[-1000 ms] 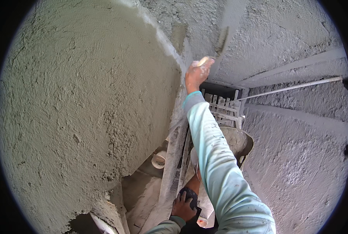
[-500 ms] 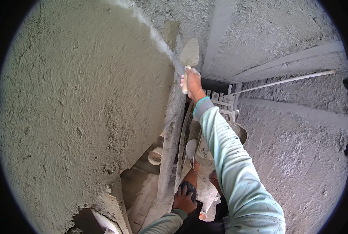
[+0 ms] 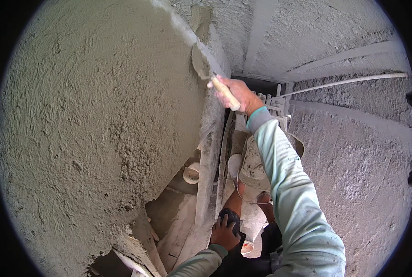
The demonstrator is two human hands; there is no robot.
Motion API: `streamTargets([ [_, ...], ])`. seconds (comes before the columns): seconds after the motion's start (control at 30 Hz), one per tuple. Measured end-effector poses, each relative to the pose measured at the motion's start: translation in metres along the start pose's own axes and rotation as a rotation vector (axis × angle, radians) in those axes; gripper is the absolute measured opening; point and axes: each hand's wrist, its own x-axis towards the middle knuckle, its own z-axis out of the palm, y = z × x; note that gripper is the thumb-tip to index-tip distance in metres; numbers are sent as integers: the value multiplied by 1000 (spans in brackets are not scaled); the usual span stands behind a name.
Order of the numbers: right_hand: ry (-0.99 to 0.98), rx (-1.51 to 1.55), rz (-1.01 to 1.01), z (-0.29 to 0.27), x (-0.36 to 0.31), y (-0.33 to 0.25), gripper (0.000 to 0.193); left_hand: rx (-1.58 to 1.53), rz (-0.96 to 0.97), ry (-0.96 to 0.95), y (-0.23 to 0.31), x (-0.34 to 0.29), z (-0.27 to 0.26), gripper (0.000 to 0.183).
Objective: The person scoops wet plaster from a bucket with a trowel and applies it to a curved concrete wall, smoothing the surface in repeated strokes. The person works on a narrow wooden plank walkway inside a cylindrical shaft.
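My right hand (image 3: 239,93) is closed round the pale handle of a pointed trowel (image 3: 200,63). Its mortar-coated blade lies against the far right edge of the wet plaster wall (image 3: 100,101), beside a pale strip along that edge. Below, my left hand (image 3: 225,236) lies with spread fingers on my dark-covered knee, holding nothing. Under my right forearm stands a tub of grey mortar (image 3: 253,170), partly hidden by the sleeve.
Rough grey plaster covers the right wall (image 3: 349,161). A thin pole (image 3: 349,83) slants across it. Wooden slats (image 3: 272,104) stand at the far corner. Left of my legs runs a long board (image 3: 204,184), with a white round container (image 3: 191,173) beside it.
The trowel has swung left, from upright in the corner onto the plaster edge, its handle now slanting down to the right. My left hand stays on the knee.
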Motion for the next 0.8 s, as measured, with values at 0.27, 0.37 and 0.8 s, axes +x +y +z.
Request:
streamTargets([
  [0.27, 710, 31, 188, 13, -211, 313, 29, 22, -27, -111, 14, 7, -5, 59],
  [0.37, 1083, -933, 206, -33, -254, 385, 42, 28, -30, -131, 19, 5, -3, 59],
  [0.8, 753, -1629, 302, -170, -201, 426, 37, 100, -18, -151, 27, -3, 16, 61],
])
